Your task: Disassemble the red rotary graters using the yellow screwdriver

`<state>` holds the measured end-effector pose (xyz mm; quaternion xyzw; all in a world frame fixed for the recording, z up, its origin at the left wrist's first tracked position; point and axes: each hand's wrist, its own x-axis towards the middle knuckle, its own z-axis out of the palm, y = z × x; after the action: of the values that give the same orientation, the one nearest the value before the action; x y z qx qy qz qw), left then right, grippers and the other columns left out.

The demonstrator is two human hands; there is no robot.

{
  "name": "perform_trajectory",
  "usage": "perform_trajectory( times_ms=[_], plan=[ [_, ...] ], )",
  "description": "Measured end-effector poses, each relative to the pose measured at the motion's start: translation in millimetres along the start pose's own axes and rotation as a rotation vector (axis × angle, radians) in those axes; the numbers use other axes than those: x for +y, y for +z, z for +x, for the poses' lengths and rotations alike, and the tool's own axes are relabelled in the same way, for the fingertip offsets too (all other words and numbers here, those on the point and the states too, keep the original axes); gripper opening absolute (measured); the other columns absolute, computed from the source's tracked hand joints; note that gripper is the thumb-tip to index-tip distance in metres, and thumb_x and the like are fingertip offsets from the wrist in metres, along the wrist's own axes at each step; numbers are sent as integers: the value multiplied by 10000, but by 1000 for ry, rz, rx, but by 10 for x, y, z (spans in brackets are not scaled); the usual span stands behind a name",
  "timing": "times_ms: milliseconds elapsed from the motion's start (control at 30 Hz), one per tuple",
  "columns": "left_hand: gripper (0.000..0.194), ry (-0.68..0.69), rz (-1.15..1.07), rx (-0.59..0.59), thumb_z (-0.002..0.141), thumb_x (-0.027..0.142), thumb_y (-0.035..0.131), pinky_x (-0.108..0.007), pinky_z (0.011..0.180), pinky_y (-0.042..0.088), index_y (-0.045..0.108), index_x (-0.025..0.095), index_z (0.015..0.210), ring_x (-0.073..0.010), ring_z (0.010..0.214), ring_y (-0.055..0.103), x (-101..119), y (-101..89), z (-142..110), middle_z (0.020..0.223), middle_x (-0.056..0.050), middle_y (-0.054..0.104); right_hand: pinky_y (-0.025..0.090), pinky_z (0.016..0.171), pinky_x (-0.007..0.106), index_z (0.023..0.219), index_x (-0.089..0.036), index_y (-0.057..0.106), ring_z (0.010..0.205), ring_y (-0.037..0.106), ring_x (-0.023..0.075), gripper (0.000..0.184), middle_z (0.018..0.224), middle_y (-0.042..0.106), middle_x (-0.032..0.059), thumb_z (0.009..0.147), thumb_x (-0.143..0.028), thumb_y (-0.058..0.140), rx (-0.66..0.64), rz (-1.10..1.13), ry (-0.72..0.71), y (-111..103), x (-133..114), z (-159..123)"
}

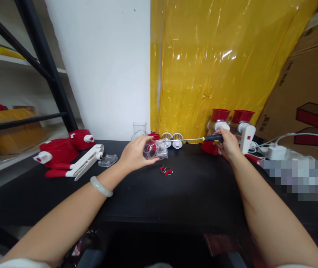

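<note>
My left hand [138, 153] is wrapped round a clear plastic housing [161, 149], its round opening turned toward me. In my right hand [227, 143] is a screwdriver [213, 138] with a black and yellow handle. Its long metal shaft points left and reaches the housing's right end; whether the tip touches a screw I cannot tell. On the black table below the housing lie several small red parts [166, 170] with what look like screws. Two white-rimmed drum cutters [172, 140] stand behind the shaft.
Red bases [60, 152], white crank handles [87, 162] and a clear disc [107, 160] lie at left. At right stand assembled red and white graters [242, 123], with a white charger and cables [276, 150] beside them. A yellow-wrapped panel [217, 67] rises behind the table.
</note>
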<state>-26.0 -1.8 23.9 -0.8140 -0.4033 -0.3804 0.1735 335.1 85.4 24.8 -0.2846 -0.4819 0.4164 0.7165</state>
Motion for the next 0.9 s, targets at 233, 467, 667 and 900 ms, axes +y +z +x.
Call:
perform_trajectory(
  times_ms=[233,467,667,900],
  plan=[
    [664,3,-9,-10,696,490,726,-453,936,503,478,216,1248,-292,1102,604,33,3,-2,1212,-111,614,544,570,287,738,-238,574,696,618,146,207,744,620,-25,662,-380,703,-106,276,69,54,-165,-117],
    [666,-10,-16,-12,710,483,714,-456,943,498,459,226,1270,-293,1115,597,17,-6,-3,1225,-111,609,266,311,203,634,-197,579,331,305,56,286,429,387,-65,703,-440,714,77,-82,-27,43,-9,-27],
    [686,-26,-30,-21,689,462,733,-473,938,496,464,232,1277,-300,1113,594,20,-6,-1,1222,-111,607,545,583,307,735,-244,598,710,610,156,136,755,611,-6,646,-325,661,-141,329,59,63,-193,-154],
    [683,-36,-31,-19,691,467,733,-452,939,493,457,235,1270,-293,1105,597,23,-13,2,1220,-103,605,479,435,288,657,-226,569,337,333,89,387,378,337,-72,754,-599,610,-35,101,30,89,-119,-111]
  ],
)
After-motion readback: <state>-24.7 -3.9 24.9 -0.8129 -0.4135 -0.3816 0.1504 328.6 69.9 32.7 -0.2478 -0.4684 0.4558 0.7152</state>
